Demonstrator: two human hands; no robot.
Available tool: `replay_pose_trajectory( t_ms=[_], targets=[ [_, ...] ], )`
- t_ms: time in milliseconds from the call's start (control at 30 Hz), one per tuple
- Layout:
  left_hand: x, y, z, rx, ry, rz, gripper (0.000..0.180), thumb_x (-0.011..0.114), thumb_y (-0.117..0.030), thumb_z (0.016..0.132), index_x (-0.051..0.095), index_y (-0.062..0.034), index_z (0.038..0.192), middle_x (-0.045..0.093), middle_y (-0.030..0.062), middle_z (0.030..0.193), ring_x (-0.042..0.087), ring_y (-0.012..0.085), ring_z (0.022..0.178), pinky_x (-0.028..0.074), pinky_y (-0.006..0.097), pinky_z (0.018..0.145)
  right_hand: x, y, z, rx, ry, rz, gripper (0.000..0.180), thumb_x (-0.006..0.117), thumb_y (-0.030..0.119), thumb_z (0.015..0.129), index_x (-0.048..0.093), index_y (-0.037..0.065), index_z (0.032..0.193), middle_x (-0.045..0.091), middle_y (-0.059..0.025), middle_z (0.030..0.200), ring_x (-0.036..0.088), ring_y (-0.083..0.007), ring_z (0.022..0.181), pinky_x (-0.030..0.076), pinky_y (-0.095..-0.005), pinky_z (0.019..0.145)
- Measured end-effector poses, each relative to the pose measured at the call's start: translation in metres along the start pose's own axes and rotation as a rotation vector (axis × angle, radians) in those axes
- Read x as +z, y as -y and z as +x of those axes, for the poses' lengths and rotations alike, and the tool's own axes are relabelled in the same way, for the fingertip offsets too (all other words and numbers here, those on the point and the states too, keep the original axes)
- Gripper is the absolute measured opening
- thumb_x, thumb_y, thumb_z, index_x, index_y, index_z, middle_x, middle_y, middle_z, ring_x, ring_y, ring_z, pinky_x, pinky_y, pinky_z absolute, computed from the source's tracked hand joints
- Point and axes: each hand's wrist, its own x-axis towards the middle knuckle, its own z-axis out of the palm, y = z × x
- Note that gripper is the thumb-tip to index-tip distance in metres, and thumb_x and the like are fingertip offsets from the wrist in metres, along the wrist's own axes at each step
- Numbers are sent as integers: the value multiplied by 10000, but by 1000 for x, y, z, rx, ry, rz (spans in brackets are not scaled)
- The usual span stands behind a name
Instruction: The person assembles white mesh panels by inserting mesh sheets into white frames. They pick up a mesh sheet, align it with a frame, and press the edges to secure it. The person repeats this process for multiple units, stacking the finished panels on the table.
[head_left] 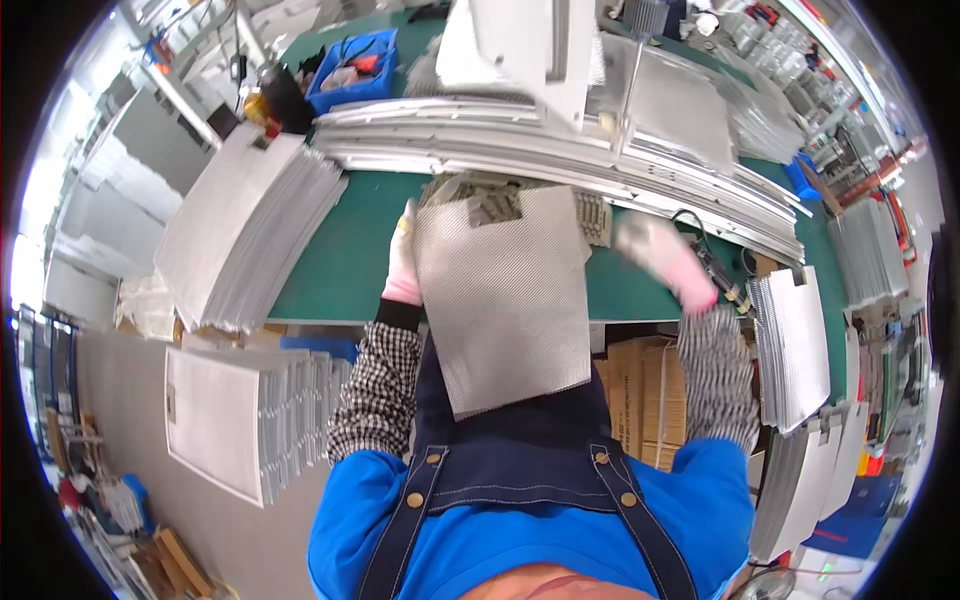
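Gripping notched, fine-textured grey panel [505, 300] by edge: left hand [403, 262]. Right hand [657, 254] blurred, grip unclear.

Flat silver-grey panel [505, 300], roughly rectangular, its face finely textured and its far edge notched left of centre, slightly askew in mid-scene.

place: factory workshop | signs: green workbench [330, 265], stacked panels [228, 230], metal rails [450, 143], blue bin [352, 96]
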Motion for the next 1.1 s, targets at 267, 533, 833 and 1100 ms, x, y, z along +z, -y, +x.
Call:
replay_pose_trajectory(
  t_ms=[267, 533, 833, 1100],
  targets=[
    [-27, 8, 0, 77, -127, 175, 748, 632, -497, 969, 427, -24, 1512, 612, 211, 1338, 630, 306, 1169, 543, 457, 1008, -104, 38, 303, -148, -830, -321, 658, 551, 584, 906, 568, 85, 1335, 621, -198, 1317, 590, -372, 1227, 390, -579, 1033],
    [-46, 9, 4, 47, -21, 150, 945, 769, -412, 875, 274, 2, 1566, 559, 274, 1361, 601, 335, 1140, 513, 447, 1014, -93, 75, 351, 34, -940, -834, 567, 538, 457, 905, 572, 80, 1327, 629, -213, 1219, 615, -415, 1164, 365, -745, 964],
    [-41, 3, 1, 26, 49, 58, 857, 692, -452, 943, 321, 38, 1541, 568, 258, 1361, 609, 346, 1180, 528, 470, 1011, -134, 104, 276, -558, -508, 969, 563, 725, 141, 922, 524, -20, 1423, 658, -91, 1308, 592, -201, 1212, 431, -308, 1055],
    [-50, 10, 4, 8, 65, -23, 732, 662, -421, 974, 418, 32, 1495, 612, 199, 1316, 642, 305, 1148, 546, 421, 993, -41, 53, 197, -587, -397, 471, 564, 697, 241, 943, 519, -8, 1417, 623, -132, 1346, 568, -265, 1252, 445, -377, 1047]
  ],
)
